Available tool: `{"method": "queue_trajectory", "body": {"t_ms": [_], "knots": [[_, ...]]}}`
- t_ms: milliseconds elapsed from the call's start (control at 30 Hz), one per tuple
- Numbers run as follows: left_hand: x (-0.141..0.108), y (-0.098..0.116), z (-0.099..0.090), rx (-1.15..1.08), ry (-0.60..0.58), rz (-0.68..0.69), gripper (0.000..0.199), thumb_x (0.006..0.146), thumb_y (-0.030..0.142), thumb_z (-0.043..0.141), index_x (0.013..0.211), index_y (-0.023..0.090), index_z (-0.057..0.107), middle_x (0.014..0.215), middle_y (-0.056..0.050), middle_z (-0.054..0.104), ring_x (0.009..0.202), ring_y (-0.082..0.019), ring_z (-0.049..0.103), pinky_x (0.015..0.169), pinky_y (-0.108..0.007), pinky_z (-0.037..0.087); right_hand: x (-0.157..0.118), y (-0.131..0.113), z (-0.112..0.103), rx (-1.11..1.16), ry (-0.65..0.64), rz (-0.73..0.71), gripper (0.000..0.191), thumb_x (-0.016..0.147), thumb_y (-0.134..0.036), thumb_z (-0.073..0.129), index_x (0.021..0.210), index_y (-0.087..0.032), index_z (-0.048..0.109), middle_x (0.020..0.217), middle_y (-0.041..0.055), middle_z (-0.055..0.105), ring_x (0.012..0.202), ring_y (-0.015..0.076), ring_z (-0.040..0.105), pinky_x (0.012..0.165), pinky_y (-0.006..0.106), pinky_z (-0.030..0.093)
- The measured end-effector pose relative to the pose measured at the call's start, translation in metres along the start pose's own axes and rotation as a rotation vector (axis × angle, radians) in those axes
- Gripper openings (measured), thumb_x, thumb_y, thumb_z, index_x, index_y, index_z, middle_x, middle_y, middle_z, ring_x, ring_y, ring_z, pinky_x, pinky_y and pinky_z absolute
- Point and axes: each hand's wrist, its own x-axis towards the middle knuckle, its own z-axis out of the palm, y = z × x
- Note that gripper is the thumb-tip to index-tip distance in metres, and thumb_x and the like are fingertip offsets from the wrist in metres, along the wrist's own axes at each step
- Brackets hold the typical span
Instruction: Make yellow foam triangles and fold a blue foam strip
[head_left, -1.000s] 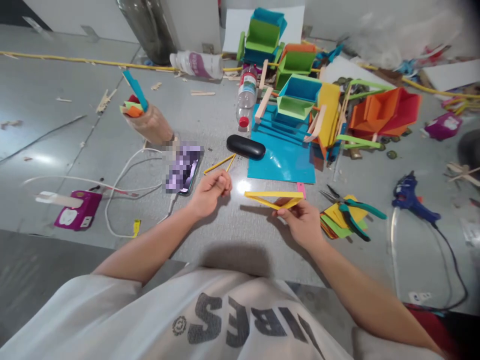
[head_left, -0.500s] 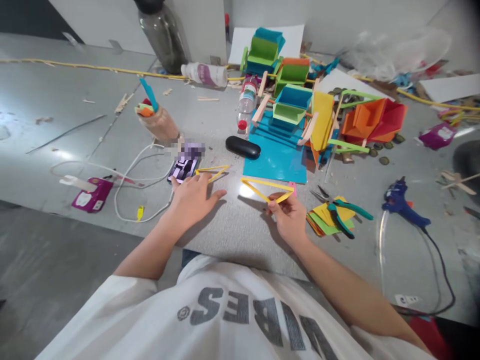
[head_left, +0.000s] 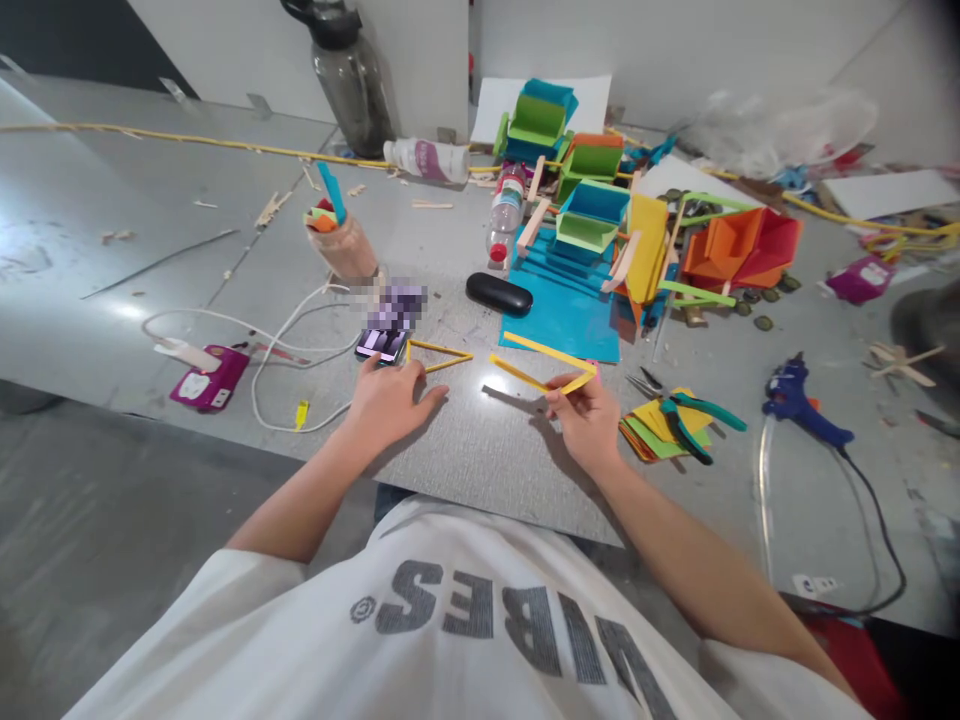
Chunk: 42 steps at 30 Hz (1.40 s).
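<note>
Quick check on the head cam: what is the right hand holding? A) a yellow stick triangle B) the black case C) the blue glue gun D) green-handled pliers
A: the right hand pinches a corner of the yellow stick triangle, lifted off the table, while the pliers, glue gun and black case lie untouched on the table.

A blue glue gun (head_left: 802,405), green-handled pliers (head_left: 694,418) and a black case (head_left: 499,294) lie on the table (head_left: 112,290).
</note>
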Motion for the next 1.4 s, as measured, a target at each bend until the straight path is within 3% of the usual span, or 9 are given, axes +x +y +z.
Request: {"method": "queue_trajectory", "body": {"t_ms": [233, 433, 533, 733, 833, 933, 1100, 1267, 1400], "knots": [[-0.011, 0.022, -0.009, -0.281, 0.184, 0.136, 0.027, 0.095, 0.048, 0.077, 0.087, 0.023, 0.071, 0.066, 0.0, 0.069, 0.07, -0.022, 0.069, 0.112, -0.054, 0.052, 0.0, -0.003, 0.0, 0.043, -0.019, 0.043, 0.037, 0.085, -0.052, 0.094, 0.097, -0.021, 0.079, 0.081, 0.0008, 0.077, 0.058, 0.0124, 0.067, 0.059, 0.028, 0.06], [0.006, 0.075, 0.015, -1.198, -0.185, -0.049, 0.056, 0.095, 0.061, 0.081, 0.129, 0.017, 0.069, 0.087, -0.001, 0.071, 0.073, -0.016, 0.066, 0.068, -0.03, 0.053, -0.006, -0.007, 0.004, 0.082, -0.016, 0.012, 0.035, 0.086, -0.051, 0.093, 0.097, -0.021, 0.078, 0.082, 0.0007, 0.078, 0.056, 0.0121, 0.067, 0.057, 0.028, 0.058], [0.019, 0.1, 0.03, -1.407, -0.184, -0.105, 0.06, 0.095, 0.068, 0.082, 0.125, 0.017, 0.07, 0.086, 0.0, 0.068, 0.069, -0.012, 0.06, 0.064, -0.026, 0.048, -0.013, -0.009, 0.008, 0.106, -0.011, 0.007, 0.037, 0.084, -0.054, 0.094, 0.096, -0.022, 0.078, 0.087, 0.001, 0.079, 0.057, 0.0132, 0.067, 0.056, 0.03, 0.059], [0.029, 0.105, 0.034, -1.366, -0.131, 0.018, 0.06, 0.1, 0.078, 0.073, 0.106, 0.018, 0.072, 0.073, 0.003, 0.058, 0.062, -0.011, 0.049, 0.062, -0.027, 0.041, -0.016, -0.01, 0.002, 0.086, -0.076, -0.089, 0.052, 0.078, -0.068, 0.1, 0.102, -0.025, 0.084, 0.102, 0.0062, 0.082, 0.082, 0.0208, 0.076, 0.078, 0.037, 0.065], [0.029, 0.095, 0.033, -1.278, -0.137, 0.115, 0.057, 0.104, 0.076, 0.07, 0.103, 0.019, 0.073, 0.077, 0.001, 0.063, 0.07, -0.014, 0.056, 0.068, -0.029, 0.046, -0.014, -0.011, -0.006, 0.205, -0.151, -0.11, 0.072, 0.084, -0.089, 0.084, 0.119, -0.027, 0.084, 0.111, 0.0095, 0.083, 0.095, 0.025, 0.077, 0.089, 0.041, 0.066], [0.028, 0.089, 0.034, -1.196, -0.149, 0.174, 0.054, 0.108, 0.073, 0.065, 0.103, 0.02, 0.073, 0.084, -0.003, 0.07, 0.079, -0.017, 0.065, 0.076, -0.031, 0.05, -0.014, -0.016, -0.01, 0.262, -0.186, -0.021, 0.078, 0.092, -0.097, 0.066, 0.118, -0.026, 0.083, 0.1, 0.0098, 0.082, 0.093, 0.0267, 0.078, 0.083, 0.041, 0.066], [0.023, 0.085, 0.031, -1.052, -0.222, 0.307, 0.041, 0.114, 0.057, 0.06, 0.101, 0.02, 0.072, 0.09, -0.005, 0.074, 0.082, -0.018, 0.068, 0.079, -0.033, 0.052, -0.019, -0.033, -0.009, 0.249, -0.236, 0.128, 0.052, 0.094, -0.076, 0.084, 0.099, -0.025, 0.079, 0.076, 0.0025, 0.074, 0.069, 0.0184, 0.069, 0.064, 0.031, 0.058], [0.023, 0.084, 0.026, -1.024, -0.224, 0.434, 0.032, 0.115, 0.048, 0.06, 0.102, 0.021, 0.071, 0.097, -0.007, 0.071, 0.09, -0.02, 0.069, 0.084, -0.035, 0.055, -0.022, -0.043, -0.012, 0.312, -0.415, 0.11, 0.043, 0.1, -0.066, 0.084, 0.099, -0.024, 0.08, 0.07, 0.0001, 0.069, 0.063, 0.0156, 0.062, 0.06, 0.029, 0.051], [0.023, 0.083, 0.028, -1.068, -0.219, 0.509, 0.021, 0.114, 0.042, 0.064, 0.112, 0.022, 0.072, 0.11, -0.012, 0.078, 0.101, -0.023, 0.075, 0.09, -0.037, 0.06, -0.022, -0.042, -0.01, 0.249, -0.345, 0.071, 0.046, 0.099, -0.067, 0.084, 0.087, -0.024, 0.074, 0.069, 0.0002, 0.065, 0.065, 0.0161, 0.057, 0.061, 0.03, 0.048]]}}
